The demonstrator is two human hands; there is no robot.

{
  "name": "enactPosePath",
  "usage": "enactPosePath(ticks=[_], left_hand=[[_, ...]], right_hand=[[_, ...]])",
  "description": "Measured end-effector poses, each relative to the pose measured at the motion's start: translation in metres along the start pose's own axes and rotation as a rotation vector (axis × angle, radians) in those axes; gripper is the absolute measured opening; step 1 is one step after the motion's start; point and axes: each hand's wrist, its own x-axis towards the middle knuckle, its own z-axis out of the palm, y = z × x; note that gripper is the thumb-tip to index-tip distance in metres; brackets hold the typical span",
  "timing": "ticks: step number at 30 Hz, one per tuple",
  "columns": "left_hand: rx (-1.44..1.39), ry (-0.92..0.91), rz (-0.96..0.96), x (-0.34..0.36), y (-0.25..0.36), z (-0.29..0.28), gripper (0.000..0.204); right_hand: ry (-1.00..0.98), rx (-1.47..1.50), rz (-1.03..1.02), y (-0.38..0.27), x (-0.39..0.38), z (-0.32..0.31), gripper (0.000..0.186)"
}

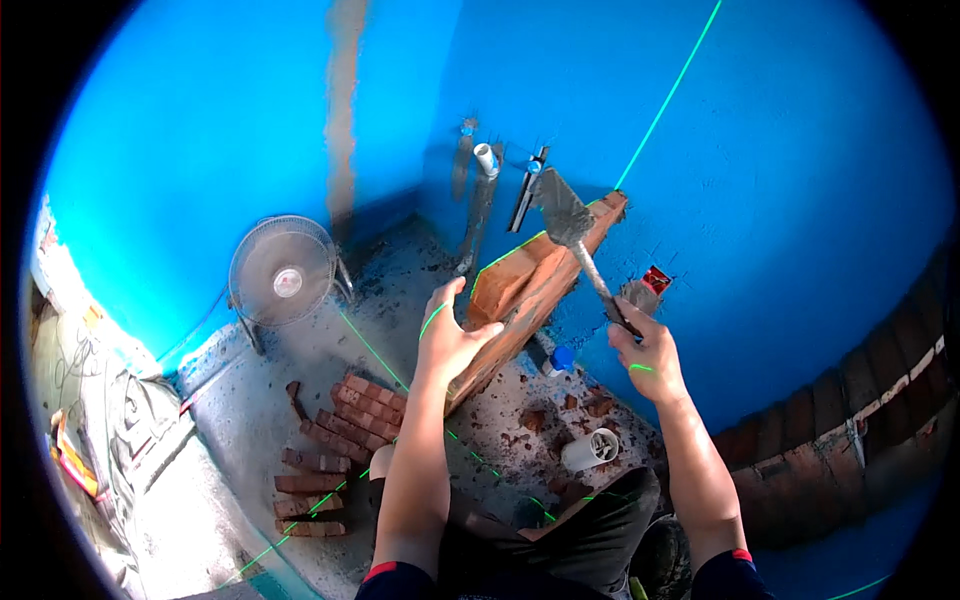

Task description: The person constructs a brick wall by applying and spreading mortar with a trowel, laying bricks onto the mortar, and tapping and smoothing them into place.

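My right hand (648, 358) is closed around the handle of a trowel (568, 212). Its mortar-coated blade points up and away, above the far end of a low brick wall (548, 285) that juts out from the blue wall. My left hand (450, 338) hovers at the left side of the brickwork with thumb and fingers apart, holding nothing. Whether its fingertips touch the bricks I cannot tell. Green laser lines cross both hands and run along the brickwork's edge.
Stacked loose bricks (355, 420) lie on the floor at left, with a round fan (284, 272) behind them. Pipes (482, 200) rise by the blue wall (780, 180). A white pipe piece (590, 450) and brick rubble lie near my knees. Sheeting (140, 430) covers the far left.
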Motion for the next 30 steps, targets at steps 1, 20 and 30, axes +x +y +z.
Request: enactPosePath(ticks=[1, 20, 30], left_hand=[[0.043, 0.047, 0.026, -0.001, 0.000, 0.005, 0.075], [-0.169, 0.145, 0.131, 0.008, -0.022, 0.036, 0.061], [-0.097, 0.150, 0.099, 0.008, -0.023, 0.032, 0.062]], right_hand=[[-0.003, -0.045, -0.014, -0.005, -0.001, 0.003, 0.046], [0.162, -0.323, -0.148, 0.002, 0.005, 0.032, 0.046], [0.139, -0.281, -0.117, 0.019, 0.012, 0.042, 0.043]])
